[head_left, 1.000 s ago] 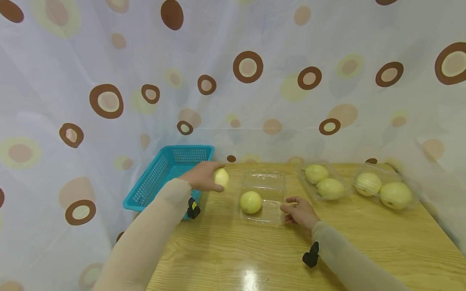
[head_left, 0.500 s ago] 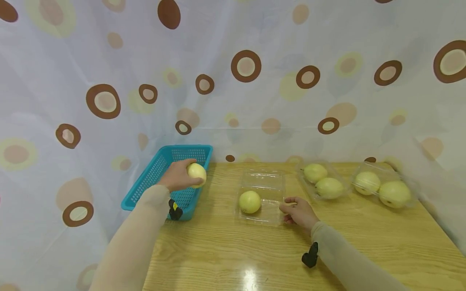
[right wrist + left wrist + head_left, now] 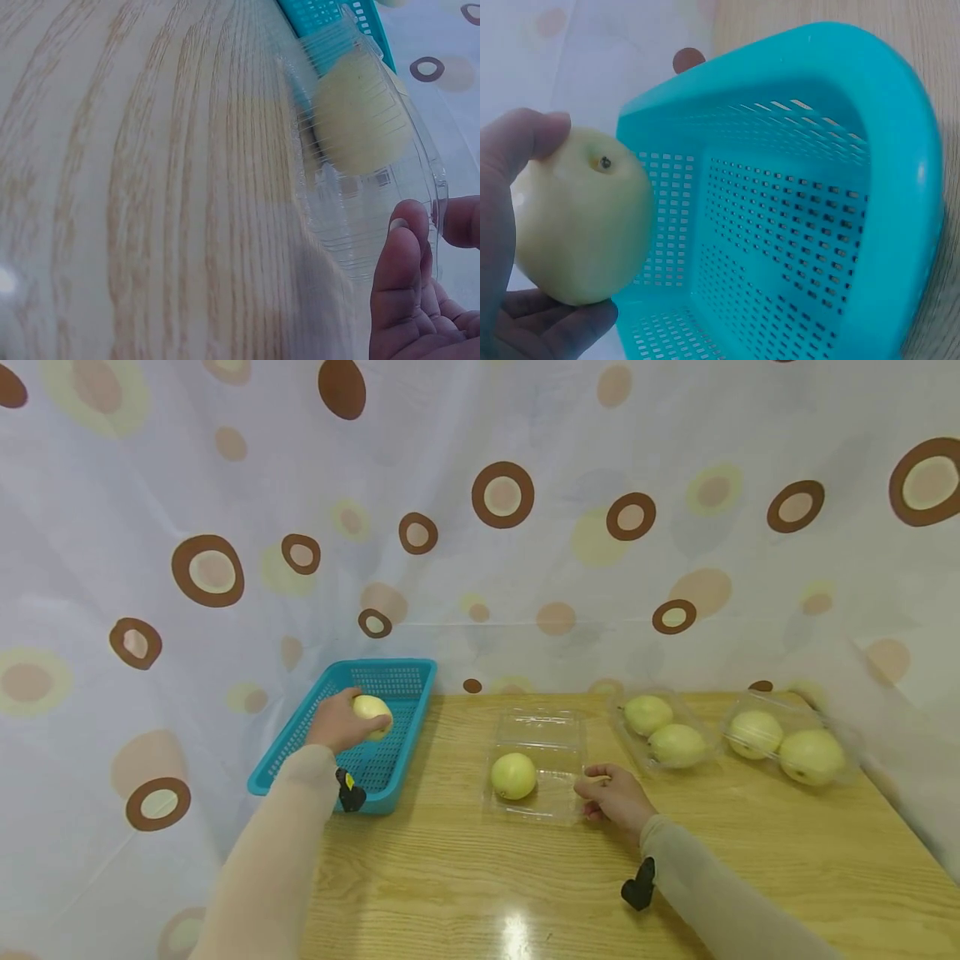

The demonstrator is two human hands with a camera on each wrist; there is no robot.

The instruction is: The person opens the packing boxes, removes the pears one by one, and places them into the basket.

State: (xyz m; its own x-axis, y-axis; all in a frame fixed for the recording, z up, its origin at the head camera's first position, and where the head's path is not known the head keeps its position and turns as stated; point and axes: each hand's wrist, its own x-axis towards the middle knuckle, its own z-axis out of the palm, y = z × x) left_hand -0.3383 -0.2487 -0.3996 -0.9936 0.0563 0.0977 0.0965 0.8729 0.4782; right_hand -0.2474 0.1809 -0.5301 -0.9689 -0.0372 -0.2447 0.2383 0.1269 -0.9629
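Note:
In the head view my left hand (image 3: 337, 722) holds a pale yellow pear (image 3: 372, 717) over the blue basket (image 3: 408, 760). The left wrist view shows the thumb on top of this pear (image 3: 585, 221) and the fingers beneath it, with a small stem stub at one end. My right hand (image 3: 617, 798) pinches the right edge of an open clear plastic clamshell box (image 3: 555, 789) between thumb and fingers. One pear (image 3: 513, 776) sits in the left half of that box. Inside the blue basket (image 3: 772, 255), the perforated floor shows no fruit in the part I can see.
Two more clear boxes stand at the back right, each with two pears (image 3: 677, 746) (image 3: 812, 757) inside. They rest on the wooden table (image 3: 450, 877). A patterned curtain (image 3: 555, 552) hangs behind the table and along its left side.
My left hand has carried the pear leftward from beside the clamshell box to over the blue basket. The right hand stays at the box edge.

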